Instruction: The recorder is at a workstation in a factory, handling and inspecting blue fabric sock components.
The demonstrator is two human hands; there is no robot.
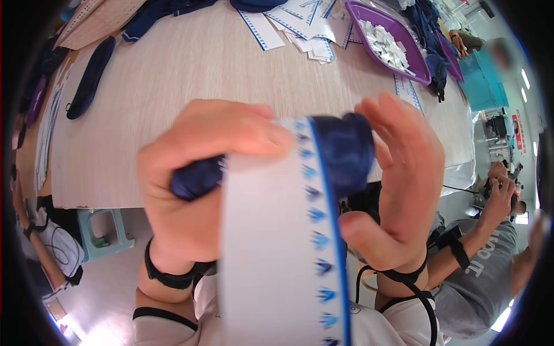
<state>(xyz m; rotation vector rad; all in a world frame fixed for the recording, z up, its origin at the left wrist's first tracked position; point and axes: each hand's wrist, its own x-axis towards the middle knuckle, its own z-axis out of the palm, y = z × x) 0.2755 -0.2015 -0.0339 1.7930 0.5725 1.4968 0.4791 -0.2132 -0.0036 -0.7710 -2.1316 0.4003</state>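
My left hand [190, 150] is closed around a rolled bundle of shiny navy fabric [346, 151], its thumb pressing a white paper strip [271, 230] against it. The strip has a blue edge with a row of small blue arrow-like marks and hangs toward me, covering the bundle's middle. At the bundle's right end, my right hand [407, 179] is cupped with fingers and thumb apart. Its fingertips come close to the fabric; whether they touch it I cannot tell. Both hands are slightly blurred, above the table's near edge.
On the pale wood table [173, 75] lie a long navy fabric piece [92, 78] and a pile of blue-edged paper strips [309, 29]. A purple basket [420, 72] holds small white pieces. A woven basket [86, 23] stands far left. Co-workers sit at both sides, one in a grey shirt [479, 277].
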